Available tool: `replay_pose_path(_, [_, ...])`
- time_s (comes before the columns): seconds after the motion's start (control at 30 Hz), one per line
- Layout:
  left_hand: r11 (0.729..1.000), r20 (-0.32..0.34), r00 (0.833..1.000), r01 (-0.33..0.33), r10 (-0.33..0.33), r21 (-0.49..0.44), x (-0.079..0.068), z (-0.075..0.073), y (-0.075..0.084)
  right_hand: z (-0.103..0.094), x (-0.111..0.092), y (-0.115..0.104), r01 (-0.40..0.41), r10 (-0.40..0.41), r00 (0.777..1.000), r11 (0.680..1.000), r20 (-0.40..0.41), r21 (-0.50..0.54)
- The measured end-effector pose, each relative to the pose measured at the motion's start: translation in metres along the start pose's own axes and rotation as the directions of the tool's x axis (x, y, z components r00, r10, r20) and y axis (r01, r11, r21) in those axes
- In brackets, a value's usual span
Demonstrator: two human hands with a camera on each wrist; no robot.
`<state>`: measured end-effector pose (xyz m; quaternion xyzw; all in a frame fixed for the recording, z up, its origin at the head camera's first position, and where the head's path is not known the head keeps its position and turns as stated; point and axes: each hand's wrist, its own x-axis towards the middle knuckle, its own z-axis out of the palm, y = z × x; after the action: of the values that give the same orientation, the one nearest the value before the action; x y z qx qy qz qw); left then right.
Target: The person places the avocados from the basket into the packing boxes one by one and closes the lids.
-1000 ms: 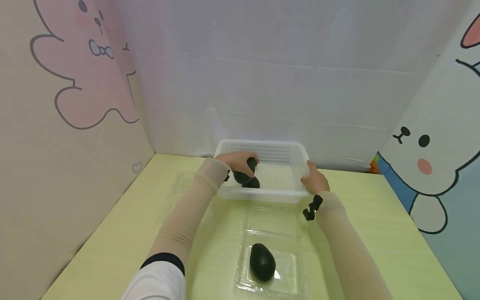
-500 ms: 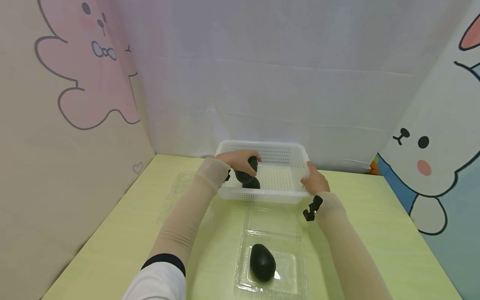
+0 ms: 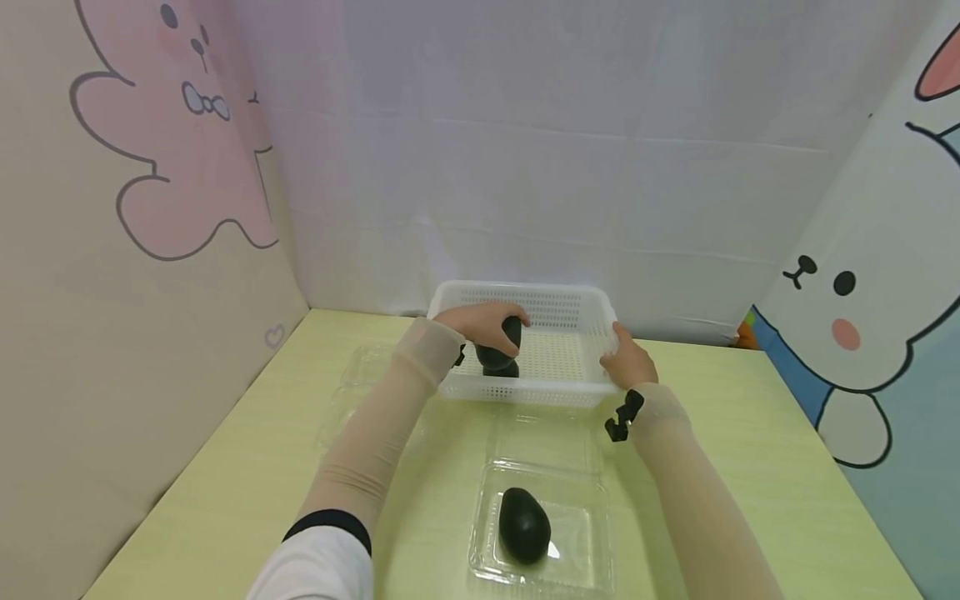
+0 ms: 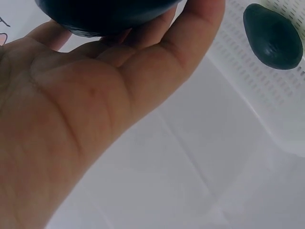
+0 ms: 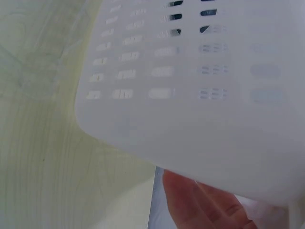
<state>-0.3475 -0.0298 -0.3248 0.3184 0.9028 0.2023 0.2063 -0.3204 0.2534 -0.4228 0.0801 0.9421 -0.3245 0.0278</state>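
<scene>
My left hand (image 3: 483, 325) grips a dark green avocado (image 3: 513, 330) over the left part of a white perforated plastic basket (image 3: 528, 388). That held avocado (image 4: 102, 14) fills the top edge of the left wrist view, with fingers curled round it. Below it, a second avocado (image 4: 274, 38) lies on the basket floor, partly covered in the head view. At the basket's right end, my right hand (image 3: 628, 358) holds the rim; its fingers show beside the wall in the right wrist view. Nearer me, another avocado (image 3: 524, 526) lies in a clear hinged container (image 3: 581, 533), lid folded back.
A second clear plastic container (image 3: 363, 367), faint against the yellow-green table (image 3: 720, 467), lies open at the left, partly behind the left forearm. White sheeting (image 3: 540, 183) hangs behind the basket, and cartoon-printed panels stand at both sides.
My left hand, with the avocado in it, has shifted slightly to the right, above the avocado lying in the basket. The right hand keeps its hold on the rim.
</scene>
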Motion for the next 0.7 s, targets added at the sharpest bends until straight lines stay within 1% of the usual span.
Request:
replay_pose_path(0.23, [0.998, -0.014, 0.999, -0.035, 0.035, 0.044, -0.002, 0.001, 0.005, 0.000, -0.002, -0.001, 0.007, -0.007, 1.000, 1.000, 0.001, -0.010])
replay_pose_path(0.37, [0.998, -0.016, 0.999, -0.047, 0.048, 0.046, -0.001, 0.004, 0.008, 0.000, -0.001, 0.000, 0.005, -0.005, 1.000, 1.000, 0.006, -0.006])
replay_pose_path(0.57, [0.995, -0.023, 0.996, -0.086, 0.087, 0.052, 0.000, 0.007, 0.014, 0.001, 0.001, 0.000, -0.001, 0.001, 1.000, 1.000, 0.014, 0.003])
replay_pose_path(0.7, [0.993, -0.012, 0.995, -0.102, 0.103, 0.058, -0.001, 0.009, 0.018, 0.001, 0.002, 0.000, 0.002, -0.002, 1.000, 1.000, 0.015, 0.001])
